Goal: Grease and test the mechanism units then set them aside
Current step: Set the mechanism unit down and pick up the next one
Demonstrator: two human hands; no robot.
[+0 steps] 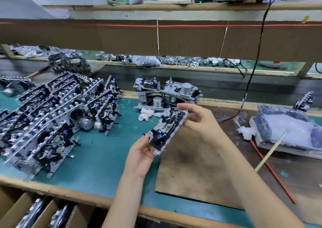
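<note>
Left hand: pinches the lower end of the mechanism unit.
Right hand: fingers grip its upper end.
Unit location: held above the surface.
Risk: your edge-only grip may slip, dropping the unit.

In front of you, a brown board lay on the green mat, with crumpled white tissue beyond and a black cable hanging nearby.

left hand: palm up, pinches mechanism unit | right hand: grips its far end (forearms bare)
</note>
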